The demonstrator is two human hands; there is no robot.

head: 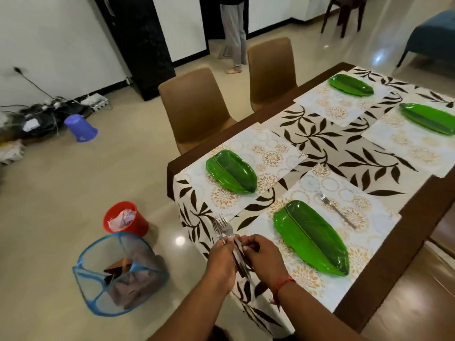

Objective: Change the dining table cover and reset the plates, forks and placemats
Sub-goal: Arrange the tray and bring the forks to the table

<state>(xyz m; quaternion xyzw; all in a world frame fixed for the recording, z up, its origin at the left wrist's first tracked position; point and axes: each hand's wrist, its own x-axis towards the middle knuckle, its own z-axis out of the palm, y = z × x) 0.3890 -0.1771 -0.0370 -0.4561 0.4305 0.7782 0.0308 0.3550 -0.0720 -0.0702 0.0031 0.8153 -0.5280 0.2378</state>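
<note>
**Forks in Hand at the Table's Corner**

I am holding a bundle of forks [225,236] between both hands, just off the near corner of the table [384,299]. My left hand [221,260] is curling around the handles from the left, and my right hand [262,252] is pinching them from the right, fingertips meeting over the metal. The tines are fanning upward, silver and thin, slightly blurred.

The table cover [317,141] is lying cream with dark brown leaf sprigs, draping over the near end. Four pale placemats with gold and blue circular medallions are sitting on it, each carrying a glossy green plate shaped like a long leaf with a centre rib. The nearest plate [312,238] is lying on the nearest placemat [364,217], and a single fork [337,210] is resting on that mat, beside the plate, tines pointing away from me.
</note>
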